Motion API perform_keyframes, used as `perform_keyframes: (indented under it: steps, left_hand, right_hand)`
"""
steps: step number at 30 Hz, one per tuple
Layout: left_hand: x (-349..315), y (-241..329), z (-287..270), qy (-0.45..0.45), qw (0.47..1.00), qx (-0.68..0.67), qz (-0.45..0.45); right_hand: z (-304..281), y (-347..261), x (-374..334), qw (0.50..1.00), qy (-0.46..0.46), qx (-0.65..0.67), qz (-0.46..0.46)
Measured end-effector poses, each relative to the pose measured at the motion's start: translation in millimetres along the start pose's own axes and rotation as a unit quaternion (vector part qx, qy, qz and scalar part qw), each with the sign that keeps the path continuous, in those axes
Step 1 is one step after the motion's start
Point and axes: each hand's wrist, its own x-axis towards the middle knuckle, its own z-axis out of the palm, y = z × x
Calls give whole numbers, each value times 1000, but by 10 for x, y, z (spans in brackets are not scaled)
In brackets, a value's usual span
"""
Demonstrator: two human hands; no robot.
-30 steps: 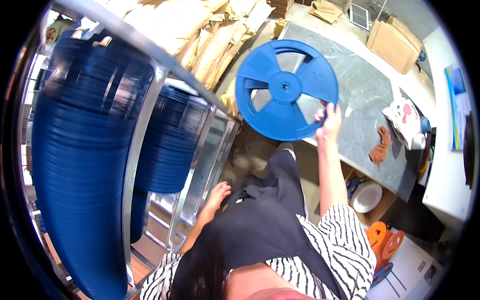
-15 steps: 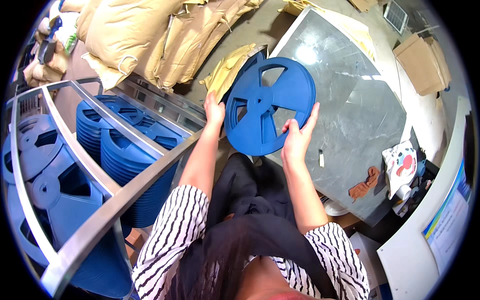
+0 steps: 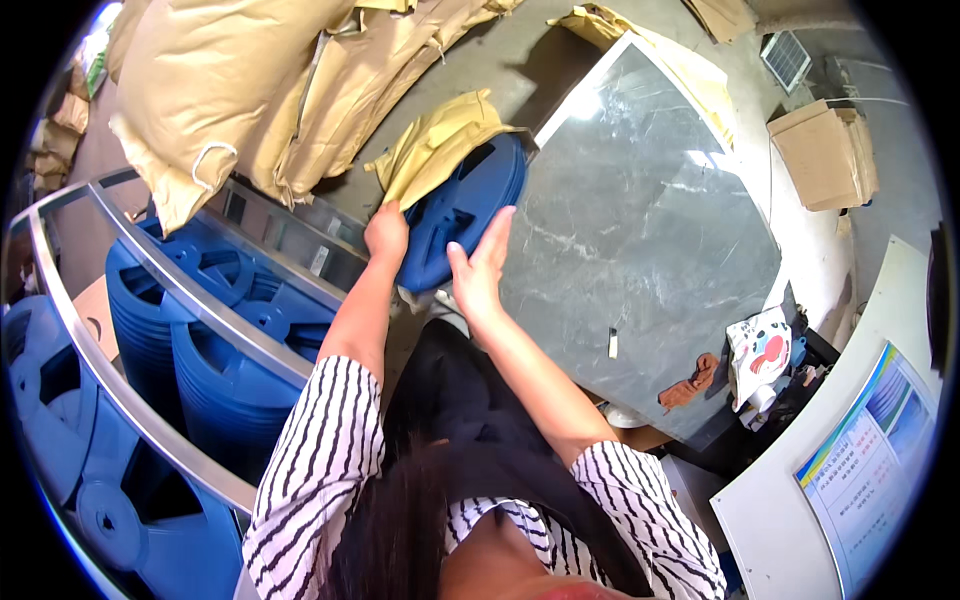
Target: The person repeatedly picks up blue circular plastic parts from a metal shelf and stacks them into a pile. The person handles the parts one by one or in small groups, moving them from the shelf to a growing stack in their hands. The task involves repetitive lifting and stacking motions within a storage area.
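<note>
A blue plastic reel [image 3: 440, 232] with cut-out windows stands tilted in front of me, its far left part covered by a yellow paper sack [image 3: 440, 150]. My left hand [image 3: 387, 233] is closed at the sack's near edge, beside the reel's left rim; its fingertips are partly hidden. Against the reel's near right side lies my right hand [image 3: 481, 272], fingers stretched out along the rim and thumb apart. How far the sack reaches around the reel is hidden.
A metal-railed cart [image 3: 150, 262] with stacked blue reels [image 3: 225, 375] is on my left. Stuffed tan sacks [image 3: 230, 90] are piled beyond it. To the right is a grey-topped table [image 3: 640, 230] with a brown cloth [image 3: 690, 382]; a cardboard bundle [image 3: 822, 155] lies farther off.
The reel has moved left and away from me, from in front of the sack to partly under it. My left hand has closed at the sack's edge; my right hand followed the reel.
</note>
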Motion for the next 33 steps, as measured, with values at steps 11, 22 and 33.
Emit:
perform_keyframes:
  steps: [11, 22, 33]
  left_hand:
    - [138, 21, 87, 74, 991, -84, -76]
    - [609, -257, 48, 88, 943, -294, -128]
    - [1270, -129, -1186, 48, 916, -395, -42]
  right_hand:
    - [68, 1415, 1648, 971, -70, 24, 228]
    - [321, 1490, 1839, 855, -72, 382, 343]
    - [978, 817, 1835, 843, 29, 508, 174]
